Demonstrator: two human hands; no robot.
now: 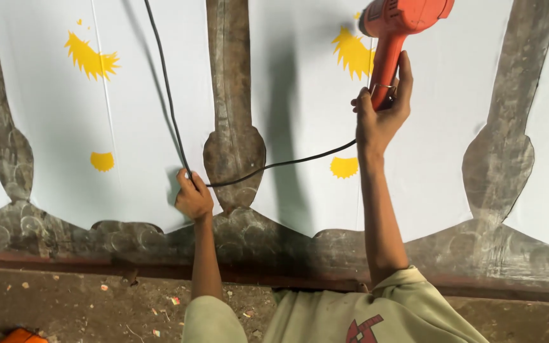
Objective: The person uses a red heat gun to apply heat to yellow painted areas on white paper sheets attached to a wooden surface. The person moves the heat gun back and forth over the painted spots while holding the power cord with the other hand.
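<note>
My right hand (381, 113) grips the handle of an orange power tool (396, 25), a drill or heat gun, held up against a white panel (306, 82) with yellow sunburst marks. A black cord (169, 95) runs down from above, passes through my left hand (193, 197), and loops right toward the tool. My left hand is closed around the cord, resting against the white panel near a dark carved wooden post (233, 127).
Dark carved wooden framing (497, 159) separates arched white panels. A wooden base rail (96, 235) runs along the bottom. Below lies a dirty floor (84, 305) with small debris and an orange object (20, 335) at the lower left.
</note>
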